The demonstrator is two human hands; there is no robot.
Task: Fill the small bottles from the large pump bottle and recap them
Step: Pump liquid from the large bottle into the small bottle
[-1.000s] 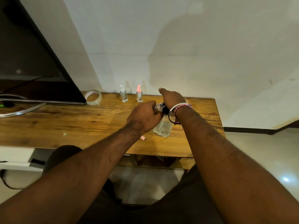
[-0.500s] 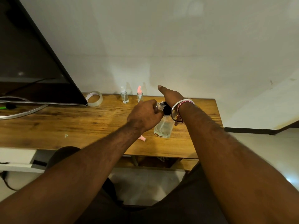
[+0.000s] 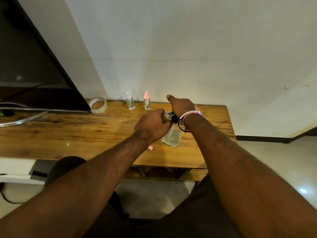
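The large clear pump bottle (image 3: 172, 137) stands on the wooden table (image 3: 68, 131) near its right end. My right hand (image 3: 180, 104) rests on top of its black pump head (image 3: 175, 119), thumb stuck out to the left. My left hand (image 3: 152, 124) grips a small clear bottle (image 3: 166, 115) and holds its open neck at the pump nozzle. Two other small bottles stand at the back by the wall, one with a white cap (image 3: 130, 103) and one with a pink cap (image 3: 147, 102). A loose pink cap (image 3: 150, 148) lies on the table under my left wrist.
A roll of clear tape (image 3: 98, 104) lies at the back left, beside the corner of a dark screen (image 3: 34, 66) on a metal ring stand (image 3: 24, 118). The table's right edge is close to the pump bottle; tiled floor lies beyond it.
My right hand rose slightly over the pump head and came back down. My left hand keeps the small bottle at the nozzle. The view has shifted a little.
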